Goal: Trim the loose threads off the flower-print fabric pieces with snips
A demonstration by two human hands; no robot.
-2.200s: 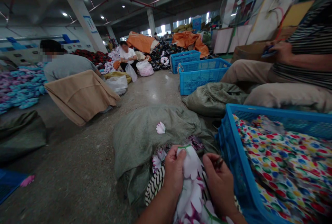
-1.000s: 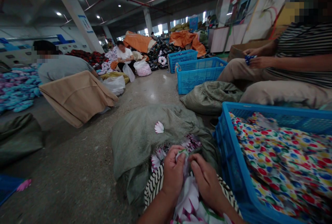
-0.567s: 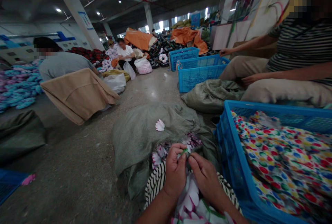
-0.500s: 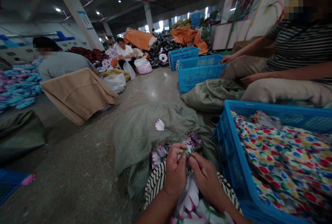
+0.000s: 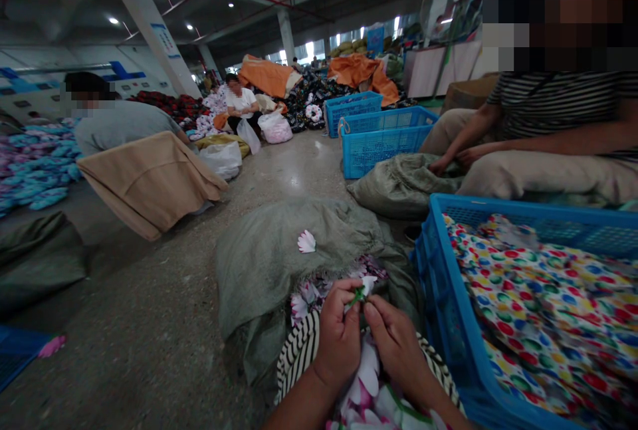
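Observation:
My left hand (image 5: 339,333) is closed, its thumb and fingers pinching a small artificial flower (image 5: 359,293) with a green base and white petal. Close against it, my right hand (image 5: 396,337) is also closed, thumb and fingertips at the flower's lower side; its exact hold is partly hidden. White petals with pink tips (image 5: 366,380) lie in my lap below the wrists, on black-and-white striped cloth (image 5: 298,353). Just beyond my hands, more pink and white petals (image 5: 306,298) fill the mouth of a green woven sack (image 5: 264,257). One loose petal piece (image 5: 306,242) rests on the sack.
To my right stands a blue crate (image 5: 431,270) of dotted fabric (image 5: 553,304). Behind it sits a person in a striped shirt (image 5: 548,107), hands at another sack (image 5: 399,184). Blue crates (image 5: 383,144) stand farther off. A brown-draped seat (image 5: 149,181) is at left.
The green base and white petal now stick up more plainly between my fingers. The person at right has drawn a hand back from the blue crate to the sack.

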